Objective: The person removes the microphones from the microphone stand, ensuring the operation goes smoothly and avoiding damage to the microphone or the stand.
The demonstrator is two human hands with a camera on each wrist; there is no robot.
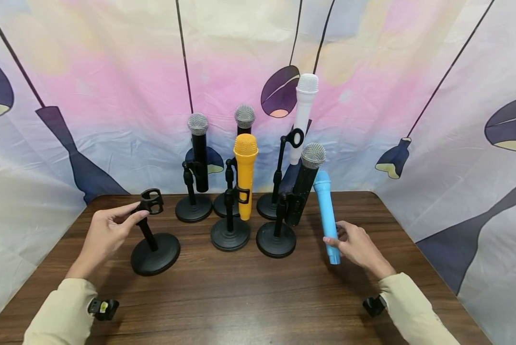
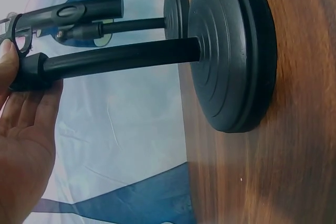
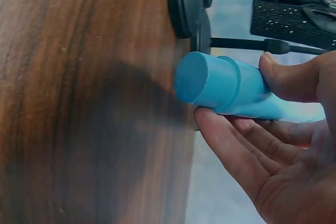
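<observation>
My left hand (image 1: 104,237) pinches a black microphone stand (image 1: 156,254) just under its clip, at the left of the table. The clip on top holds no microphone, and in the left wrist view the stand's round base (image 2: 236,51) is close to the tabletop. On the right, my right hand (image 1: 361,247) grips a light blue microphone (image 1: 328,215) near its lower end, thumb on one side and fingers on the other. Its head tilts away toward the back. In the right wrist view the microphone's flat end (image 3: 191,80) hangs over the wooden surface.
Between the hands, several stands hold microphones: a yellow one (image 1: 246,165), a black one (image 1: 200,158) at back left, another black one (image 1: 305,184) beside the blue microphone. A white microphone (image 1: 304,108) rises at the back. Patterned cloth (image 1: 124,96) hangs behind the brown table (image 1: 240,306).
</observation>
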